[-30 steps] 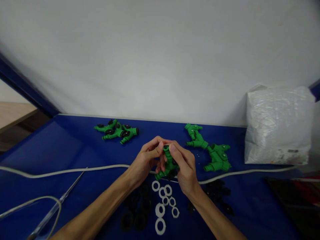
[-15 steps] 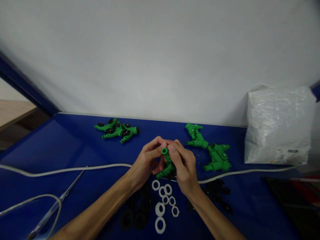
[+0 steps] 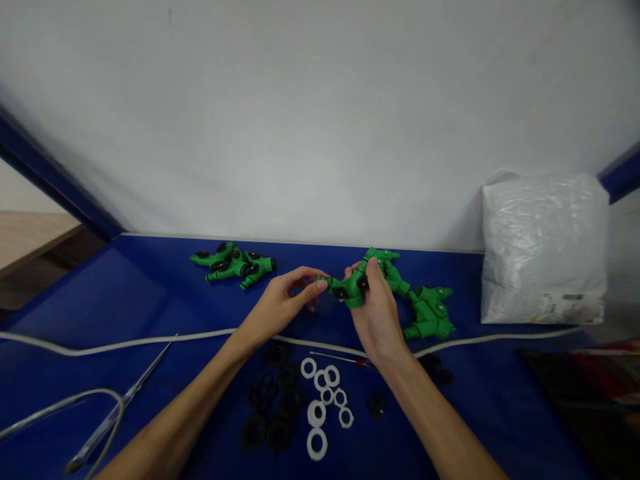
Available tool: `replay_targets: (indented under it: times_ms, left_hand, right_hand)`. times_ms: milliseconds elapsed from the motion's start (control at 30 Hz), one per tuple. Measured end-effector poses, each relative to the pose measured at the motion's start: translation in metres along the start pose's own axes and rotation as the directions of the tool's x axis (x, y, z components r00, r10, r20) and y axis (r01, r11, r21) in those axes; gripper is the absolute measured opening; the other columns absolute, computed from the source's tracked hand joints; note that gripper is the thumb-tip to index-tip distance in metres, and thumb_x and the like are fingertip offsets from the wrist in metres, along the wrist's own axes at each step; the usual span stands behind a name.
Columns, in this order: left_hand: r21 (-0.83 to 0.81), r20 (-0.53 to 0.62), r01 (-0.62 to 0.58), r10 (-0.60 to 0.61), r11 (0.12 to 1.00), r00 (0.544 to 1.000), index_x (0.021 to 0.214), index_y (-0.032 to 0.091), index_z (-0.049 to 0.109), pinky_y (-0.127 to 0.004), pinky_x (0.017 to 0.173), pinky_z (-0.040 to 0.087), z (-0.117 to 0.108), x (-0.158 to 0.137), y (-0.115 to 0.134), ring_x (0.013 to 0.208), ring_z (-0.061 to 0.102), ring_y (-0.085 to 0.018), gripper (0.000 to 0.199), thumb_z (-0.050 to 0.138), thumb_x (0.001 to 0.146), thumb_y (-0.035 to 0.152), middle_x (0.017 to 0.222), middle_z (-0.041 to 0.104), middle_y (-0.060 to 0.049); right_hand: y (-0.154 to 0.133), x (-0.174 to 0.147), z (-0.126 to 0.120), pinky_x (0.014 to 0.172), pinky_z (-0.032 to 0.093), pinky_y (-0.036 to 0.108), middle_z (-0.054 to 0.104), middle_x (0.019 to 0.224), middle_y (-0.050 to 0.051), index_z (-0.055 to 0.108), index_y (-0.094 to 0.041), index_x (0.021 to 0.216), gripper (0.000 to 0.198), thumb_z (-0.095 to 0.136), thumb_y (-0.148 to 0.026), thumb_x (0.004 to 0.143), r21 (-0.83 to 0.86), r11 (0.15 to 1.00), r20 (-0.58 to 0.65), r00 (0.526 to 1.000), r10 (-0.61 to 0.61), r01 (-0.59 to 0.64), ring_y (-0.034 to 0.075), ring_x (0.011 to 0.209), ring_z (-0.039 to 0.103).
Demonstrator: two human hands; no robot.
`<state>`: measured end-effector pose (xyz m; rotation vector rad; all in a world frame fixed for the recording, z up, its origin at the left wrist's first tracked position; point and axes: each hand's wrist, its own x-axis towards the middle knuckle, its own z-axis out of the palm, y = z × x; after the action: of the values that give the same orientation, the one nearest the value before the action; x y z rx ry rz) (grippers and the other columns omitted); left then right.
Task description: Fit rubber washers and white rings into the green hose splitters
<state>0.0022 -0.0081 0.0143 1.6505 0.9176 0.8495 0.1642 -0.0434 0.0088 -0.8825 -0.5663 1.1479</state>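
A green Y-shaped hose splitter (image 3: 354, 297) with black knobs is held above the blue table. My right hand (image 3: 377, 320) is wrapped round its body, thumb on top. The thumb and forefinger of my left hand (image 3: 280, 300) pinch the tip of one outlet; the other left fingers are curled behind. Just beyond my right hand lie more green splitter bodies (image 3: 431, 315) without black knobs. Below the hands are several white rings (image 3: 317, 413) and several black rings (image 3: 279, 433). A thin screwdriver (image 3: 334, 358) lies behind the white rings, partly hidden by my right wrist.
Green splitters with black knobs (image 3: 233, 263) lie at the back left. A white cable (image 3: 125, 343) crosses the table (image 3: 165, 293). Tweezers (image 3: 125, 400) lie at the left front. A wrapped white package (image 3: 545, 250) stands against the wall at right. Small black parts (image 3: 437, 369) lie beside my right forearm.
My hands have moved apart, the right turning the splitter from upright to sideways with its outlet towards the left. My left hand has shifted left to that outlet's tip. The screwdriver is now more visible.
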Motion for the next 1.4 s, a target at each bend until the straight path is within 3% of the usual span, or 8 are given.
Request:
replay_targets:
  times_ms: [133,267,500,667,767,933,1233,1400]
  left_hand:
    - [-0.048,-0.113,-0.027,0.021,0.999,0.993,0.110,0.016,0.070,-0.025,0.070,0.049,-0.010,0.003,-0.003,0.070,0.061,-0.015,0.038,0.061,0.091,0.047,0.081,0.066,-0.002]
    - [-0.001,-0.154,-0.078,0.077,0.997,0.985,0.109,0.016,0.072,-0.021,0.061,0.044,-0.019,-0.001,0.006,0.065,0.053,-0.012,0.036,0.059,0.093,0.045,0.076,0.060,0.000]
    - [0.091,-0.099,-0.084,0.093,0.992,0.991,0.106,0.018,0.075,-0.022,0.058,0.043,-0.011,-0.010,0.022,0.064,0.054,-0.012,0.035,0.060,0.091,0.046,0.085,0.065,-0.003]
    - [0.164,-0.166,0.038,-0.011,0.986,0.986,0.120,0.018,0.068,-0.027,0.073,0.051,-0.011,-0.052,0.023,0.076,0.063,-0.016,0.040,0.062,0.090,0.046,0.101,0.071,-0.006]
    - [0.302,-0.279,0.192,-0.106,0.934,0.954,0.111,0.019,0.069,-0.027,0.074,0.051,-0.018,-0.095,0.018,0.082,0.065,-0.018,0.035,0.062,0.090,0.046,0.103,0.071,-0.007]
    - [0.551,-0.121,0.211,-0.173,0.807,0.978,0.097,0.026,0.077,-0.029,0.075,0.053,-0.030,-0.143,0.003,0.083,0.067,-0.021,0.027,0.069,0.084,0.048,0.096,0.072,-0.004]
    - [0.559,-0.099,0.160,-0.126,0.814,0.987,0.079,0.028,0.077,-0.027,0.073,0.055,-0.034,-0.147,-0.007,0.077,0.069,-0.020,0.018,0.071,0.082,0.046,0.086,0.072,-0.002]
    - [0.450,-0.265,0.235,-0.123,0.862,0.956,0.077,0.024,0.074,-0.029,0.076,0.054,-0.034,-0.132,0.005,0.076,0.067,-0.020,0.024,0.075,0.077,0.048,0.080,0.072,-0.002]
  right_hand:
    - [-0.001,-0.005,0.002,0.067,0.053,0.027,0.061,0.086,-0.002,0.060,-0.022,0.082,0.033,0.073,-0.052,0.082,-0.086,0.990,0.182,0.975,0.129,-0.115,0.013,0.076,0.059]
    - [-0.006,-0.010,0.002,0.065,0.060,0.034,0.066,0.088,0.000,0.063,-0.022,0.092,0.031,0.078,-0.046,0.079,-0.252,0.933,0.391,0.856,0.339,-0.255,0.019,0.080,0.067]
    - [-0.016,-0.006,-0.007,0.047,0.054,0.025,0.073,0.102,0.008,0.070,-0.019,0.116,0.040,0.069,-0.046,0.087,-0.499,0.865,0.531,0.770,0.352,-0.051,0.017,0.067,0.071]
    - [-0.011,-0.014,-0.004,0.050,0.053,0.024,0.074,0.088,0.004,0.070,-0.017,0.112,0.037,0.072,-0.043,0.086,-0.474,0.871,0.596,0.680,0.427,-0.132,0.014,0.059,0.069]
    - [-0.008,-0.017,0.000,0.051,0.054,0.025,0.072,0.075,0.001,0.068,-0.017,0.106,0.033,0.074,-0.040,0.084,-0.410,0.877,0.569,0.682,0.460,-0.250,0.015,0.059,0.069]
    - [-0.010,-0.014,-0.002,0.051,0.053,0.025,0.073,0.080,0.001,0.066,-0.020,0.096,0.024,0.068,-0.042,0.089,-0.262,0.904,0.544,0.722,0.428,-0.339,0.016,0.059,0.069]
    - [-0.014,-0.014,0.001,0.048,0.055,0.027,0.076,0.088,0.001,0.059,-0.023,0.094,0.020,0.064,-0.043,0.091,-0.232,0.906,0.492,0.761,0.422,-0.353,0.016,0.056,0.070]
    - [-0.014,-0.016,0.002,0.043,0.054,0.027,0.075,0.097,0.005,0.063,-0.023,0.098,0.026,0.066,-0.047,0.089,-0.297,0.907,0.513,0.752,0.414,-0.298,0.017,0.059,0.069]
